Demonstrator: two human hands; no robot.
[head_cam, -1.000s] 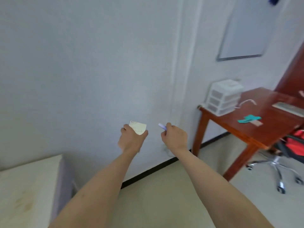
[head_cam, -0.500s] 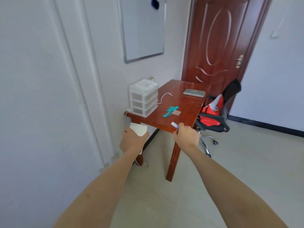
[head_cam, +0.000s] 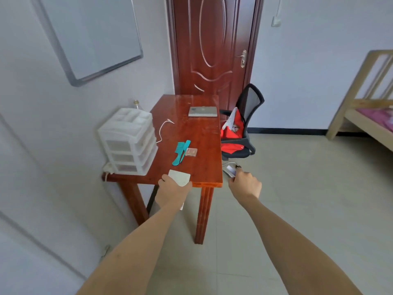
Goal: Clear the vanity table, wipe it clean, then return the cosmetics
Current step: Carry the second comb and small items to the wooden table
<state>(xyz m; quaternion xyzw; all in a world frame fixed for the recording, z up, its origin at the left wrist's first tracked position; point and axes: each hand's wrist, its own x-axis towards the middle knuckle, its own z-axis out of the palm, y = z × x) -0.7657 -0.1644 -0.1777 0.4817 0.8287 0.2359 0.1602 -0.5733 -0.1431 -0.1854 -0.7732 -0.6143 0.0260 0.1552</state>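
My left hand point(head_cam: 171, 191) grips a flat cream-white cosmetic case point(head_cam: 179, 177) at the near edge of the red-brown wooden vanity table point(head_cam: 200, 150). My right hand point(head_cam: 244, 184) is closed around a small pale tube with a dark tip point(head_cam: 231, 169), held in the air just right of the table's near corner. On the table lie two teal combs point(head_cam: 180, 152) and, touching them on the right, a small clear compact point(head_cam: 191, 151). A white plastic drawer organiser point(head_cam: 128, 141) stands at the table's left side.
A white cord point(head_cam: 163, 128) and a grey flat box point(head_cam: 203, 111) lie farther back on the table. A black office chair point(head_cam: 242, 133) with red cloth stands right of it, before a brown door point(head_cam: 212, 45). A whiteboard point(head_cam: 91, 35) hangs left; a wooden bed frame point(head_cam: 365, 107) is far right.
The view has swung right from a bare wall to face the table, which is now closer. Both hands still hold their items and have come up to the table's near edge.
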